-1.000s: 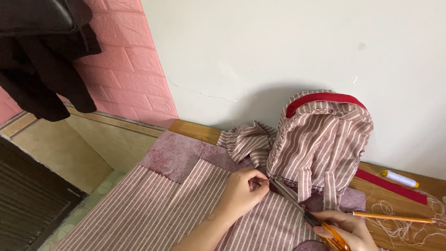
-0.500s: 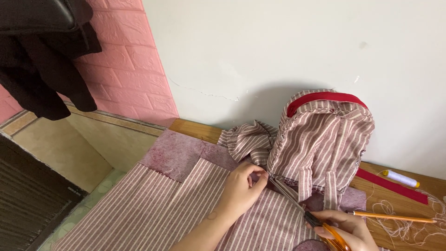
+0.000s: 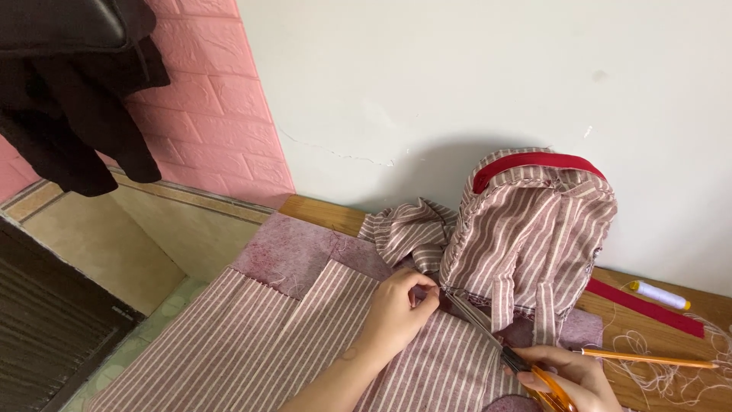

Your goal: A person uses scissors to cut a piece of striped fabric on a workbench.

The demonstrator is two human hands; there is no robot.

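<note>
left hand [image 3: 396,309] pinching the striped fabric [image 3: 305,343], right hand [image 3: 564,378] gripping orange scissors [image 3: 496,343], blades look barely open

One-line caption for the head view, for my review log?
Left hand pinches striped fabric beside a striped backpack while right hand works orange-handled scissors.

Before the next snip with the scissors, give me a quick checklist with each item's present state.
1. Left hand pinches the striped fabric at the blade tips: ok.
2. Right hand grips the orange-handled scissors: ok.
3. Left fingertips clear of the blades: cannot tell, very close.
4. Small striped backpack clear of the blades: not ok, its straps hang beside them.
5. Pencil out of the way: ok.
</note>
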